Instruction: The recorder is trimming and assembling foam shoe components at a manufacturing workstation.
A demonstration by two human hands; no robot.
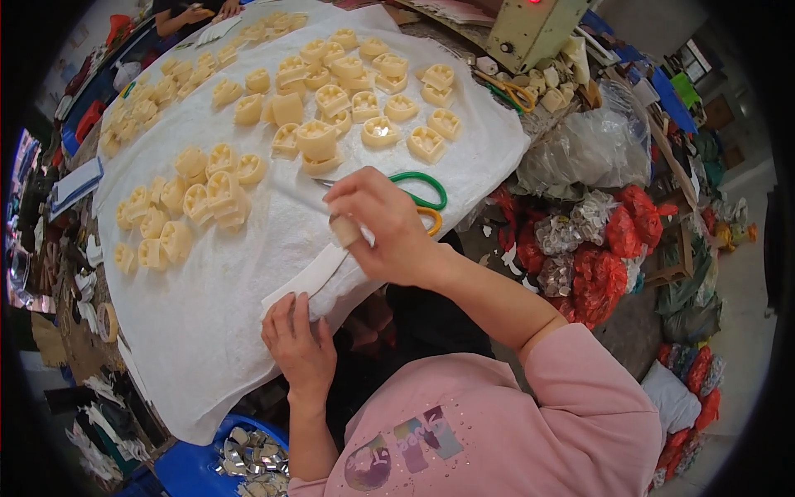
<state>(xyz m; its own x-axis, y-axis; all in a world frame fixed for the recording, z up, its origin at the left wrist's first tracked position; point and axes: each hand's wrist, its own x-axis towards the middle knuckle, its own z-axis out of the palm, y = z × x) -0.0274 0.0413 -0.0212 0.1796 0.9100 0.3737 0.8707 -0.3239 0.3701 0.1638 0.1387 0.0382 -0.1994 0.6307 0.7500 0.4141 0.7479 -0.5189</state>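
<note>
A flat white strip (310, 277) lies along the near edge of the cloth-covered table. My left hand (300, 344) has its fingers closed over the strip's lower left end. Over the strip's other end, my right hand (383, 228) is closed, with a tan wrap round one digit. A thin, pale, blurred shape reaches left from its fingers; I cannot make out its kind. Scissors (431, 189) with one green and one yellow handle loop lie partly behind my right hand. Beyond stand many cream-coloured curved pieces (319, 139) with hollow, ribbed ends, some stacked.
White cloth (224, 319) covers the table. More cream pieces (170, 203) sit at left. A blue tub (195, 464) of metal pieces stands below. Red and clear bags (600, 277) lie right, near a machine (530, 33). Another person's hands (199, 15) work at the far left.
</note>
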